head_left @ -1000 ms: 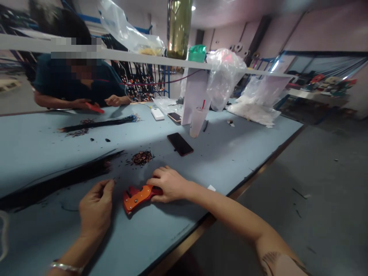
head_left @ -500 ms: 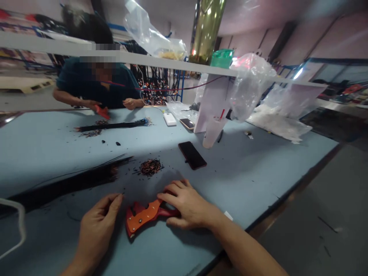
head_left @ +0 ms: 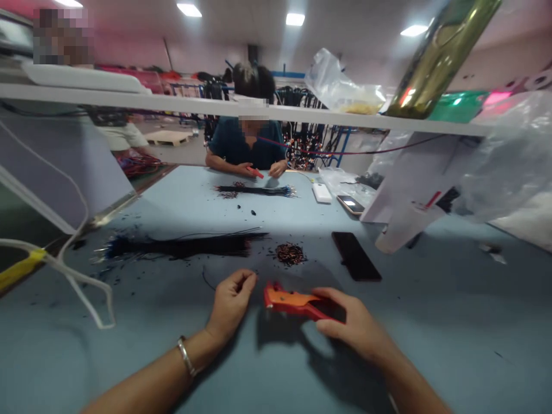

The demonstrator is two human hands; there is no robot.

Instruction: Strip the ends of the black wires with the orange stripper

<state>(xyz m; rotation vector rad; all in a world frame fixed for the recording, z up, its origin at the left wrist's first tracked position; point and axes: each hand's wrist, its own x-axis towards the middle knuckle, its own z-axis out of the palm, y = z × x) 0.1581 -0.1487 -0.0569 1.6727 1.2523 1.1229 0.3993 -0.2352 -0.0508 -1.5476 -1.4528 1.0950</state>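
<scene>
My right hand is wrapped round the handles of a red and orange wire stripper, its jaws pointing left and held just above the blue table. Thumb and index finger of my left hand are pinched on a thin dark wire, whose tail curves out to the left. Beyond my left hand lies a bundle of black wires. A pile of short copper and black scraps is on the table between the bundle and a dark phone.
Across the table a person holds a red tool near another wire bundle. A shelf spans the view above. At right stand a plastic cup and plastic bags. A white cable hangs at left.
The view has swung left, so the table's contents appear further right. My right hand has lifted the wire stripper off the table. My left hand stays pinched.
</scene>
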